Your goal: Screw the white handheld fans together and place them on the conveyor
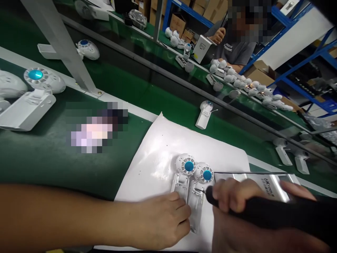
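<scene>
Two white handheld fans with blue round centres lie side by side on a white sheet (147, 182). On the left fan (181, 179), the handle is partly covered by my left hand (165, 218), whose fingers are curled down over it. The right fan (196, 205) has its open handle facing up, close to my left fingertips. My right hand (237, 198) is wrapped around a black electric screwdriver (271, 212). The thin bit reaches the upper part of the right fan's handle; whether it touches a screw is too small to tell.
Behind my right hand stands a silver device (268, 181) with lettering. More fan parts (31, 102) lie at the left, and one fan (204, 116) rests on the green belt (147, 95). A metal post (60, 45) rises at left. Across the belt sits a co-worker (234, 49).
</scene>
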The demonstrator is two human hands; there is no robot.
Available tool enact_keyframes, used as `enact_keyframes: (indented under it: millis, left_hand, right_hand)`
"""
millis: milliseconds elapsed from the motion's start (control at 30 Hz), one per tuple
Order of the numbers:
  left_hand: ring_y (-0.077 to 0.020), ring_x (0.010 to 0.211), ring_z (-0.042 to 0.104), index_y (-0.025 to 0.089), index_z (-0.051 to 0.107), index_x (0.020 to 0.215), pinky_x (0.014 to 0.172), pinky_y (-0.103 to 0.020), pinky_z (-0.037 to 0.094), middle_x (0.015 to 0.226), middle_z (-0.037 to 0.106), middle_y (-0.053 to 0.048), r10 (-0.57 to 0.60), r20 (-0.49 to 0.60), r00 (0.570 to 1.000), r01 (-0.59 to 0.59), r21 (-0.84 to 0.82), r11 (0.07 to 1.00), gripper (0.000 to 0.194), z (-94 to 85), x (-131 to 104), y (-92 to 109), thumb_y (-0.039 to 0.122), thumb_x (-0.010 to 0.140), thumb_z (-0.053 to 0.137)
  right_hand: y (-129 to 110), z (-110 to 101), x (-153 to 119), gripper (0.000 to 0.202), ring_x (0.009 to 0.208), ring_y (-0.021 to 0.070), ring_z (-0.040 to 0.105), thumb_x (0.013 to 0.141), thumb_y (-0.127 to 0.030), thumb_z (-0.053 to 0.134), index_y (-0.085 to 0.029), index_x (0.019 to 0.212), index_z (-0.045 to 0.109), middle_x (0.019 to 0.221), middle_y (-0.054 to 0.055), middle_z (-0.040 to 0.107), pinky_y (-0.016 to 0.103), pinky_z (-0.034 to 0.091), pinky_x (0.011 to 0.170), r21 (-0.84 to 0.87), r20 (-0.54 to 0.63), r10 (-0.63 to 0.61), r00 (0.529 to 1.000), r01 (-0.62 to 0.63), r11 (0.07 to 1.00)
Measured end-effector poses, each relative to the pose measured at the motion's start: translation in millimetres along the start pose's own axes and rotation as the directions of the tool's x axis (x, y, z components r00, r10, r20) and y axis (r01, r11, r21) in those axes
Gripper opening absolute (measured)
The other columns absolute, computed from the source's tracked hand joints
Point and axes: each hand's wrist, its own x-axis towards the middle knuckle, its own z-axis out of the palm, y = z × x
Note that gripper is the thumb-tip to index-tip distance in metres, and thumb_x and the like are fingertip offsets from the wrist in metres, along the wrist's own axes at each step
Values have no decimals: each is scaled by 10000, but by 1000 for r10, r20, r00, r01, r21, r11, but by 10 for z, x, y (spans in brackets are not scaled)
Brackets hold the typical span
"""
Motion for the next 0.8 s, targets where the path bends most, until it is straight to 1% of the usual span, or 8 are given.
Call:
enact_keyframes:
  millis: [67, 133, 300, 467, 600, 700, 767, 800]
  left_hand:
    - [-215, 767, 544, 138, 681, 943, 778, -380, 447, 877, 587, -68, -11, -21, 1000, 11, 1, 1000, 100, 17, 0, 6, 192, 1011, 631]
    - [-212, 765, 549, 145, 676, 925, 781, -381, 451, 873, 583, -64, -21, -40, 999, 21, 0, 1000, 119, 31, -2, 17, 196, 1016, 619]
    - [-208, 748, 539, 150, 683, 921, 756, -379, 457, 857, 575, -63, -24, -37, 999, 24, 3, 1000, 131, 20, -6, 27, 209, 1014, 613]
    - [-207, 722, 517, 146, 683, 925, 717, -385, 450, 850, 561, -62, -20, -52, 998, 21, 28, 999, 140, 20, -11, 23, 201, 1012, 588]
    - [-207, 719, 499, 143, 676, 918, 703, -381, 445, 844, 537, -54, -5, -44, 999, 8, 63, 998, 151, 36, -6, 26, 226, 1019, 602]
    - [-201, 702, 488, 145, 669, 931, 704, -372, 458, 841, 535, -42, 13, -43, 999, -10, 75, 997, 176, 14, -8, 11, 279, 1036, 626]
    - [-193, 703, 493, 140, 678, 987, 719, -362, 474, 851, 554, -35, 29, -34, 999, -26, 78, 997, 168, -33, -29, -8, 284, 1053, 624]
    - [-192, 715, 505, 131, 688, 1060, 736, -358, 484, 865, 571, -36, 29, -29, 999, -26, 78, 997, 175, -67, -47, -17, 289, 1066, 613]
  right_hand:
    - [54, 268, -24, 513, 399, 129, 384, 980, -746, 571, -320, 1257, 500, 597, -115, 537, 296, 449, 435, 52, 40, 87, 995, -89, 995]
    - [118, 398, -30, 511, 411, 136, 405, 970, -754, 579, -328, 1235, 484, 608, -115, 548, 301, 462, 447, 63, 84, 130, 988, -135, 989]
    - [248, 381, -3, 523, 383, 127, 374, 950, -757, 614, -317, 1187, 458, 573, -125, 530, 280, 438, 431, 59, 88, 158, 983, -164, 985]
    - [362, 433, -50, 484, 392, 112, 368, 918, -662, 700, -300, 1124, 453, 561, -126, 508, 253, 414, 427, 80, 67, 216, 974, -221, 972]
    - [414, 463, -98, 461, 390, 101, 355, 922, -633, 680, -293, 1130, 448, 554, -131, 485, 240, 405, 425, 101, 59, 229, 972, -234, 967]
    - [426, 455, -95, 403, 392, 95, 366, 946, -567, 658, -274, 1146, 467, 564, -124, 481, 230, 399, 423, 134, 47, 217, 975, -222, 966]
    - [418, 444, -70, 377, 403, 99, 397, 965, -522, 654, -253, 1174, 493, 579, -106, 503, 224, 393, 424, 154, 58, 217, 975, -223, 963]
    - [406, 436, -54, 390, 409, 103, 410, 973, -525, 652, -246, 1201, 501, 587, -99, 513, 228, 398, 427, 165, 62, 213, 975, -220, 961]
